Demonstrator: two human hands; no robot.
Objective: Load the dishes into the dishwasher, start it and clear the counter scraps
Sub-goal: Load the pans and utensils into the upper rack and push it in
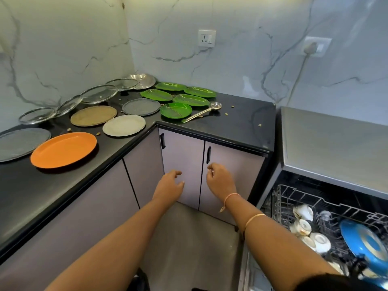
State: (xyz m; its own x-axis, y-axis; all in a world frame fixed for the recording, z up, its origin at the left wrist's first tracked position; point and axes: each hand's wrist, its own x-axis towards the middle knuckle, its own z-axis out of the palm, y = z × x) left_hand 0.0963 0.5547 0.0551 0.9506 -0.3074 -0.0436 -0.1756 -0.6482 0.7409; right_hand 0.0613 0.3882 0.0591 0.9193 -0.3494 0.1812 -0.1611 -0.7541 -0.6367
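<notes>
An L-shaped black counter (241, 122) carries an orange plate (64, 149), several grey, brown and white round plates (123, 125), glass lids (99, 94), a steel bowl (143, 80), several green leaf-shaped plates (176, 110) and a long steel ladle (201, 112). Small scraps (260, 124) dot the counter. At the lower right the open dishwasher's rack (298, 198) holds white cups (304, 225) and a blue plate (365, 244). My left hand (171, 186) and my right hand (220, 181) hang in front of the cabinet doors, fingers loosely curled, holding nothing.
Two lilac cabinet doors (184, 164) with black handles sit under the counter corner. The dishwasher's steel top (336, 143) stands to the right. A wall socket (206, 38) and a plugged cord (310, 49) are on the marble wall. Grey floor lies below.
</notes>
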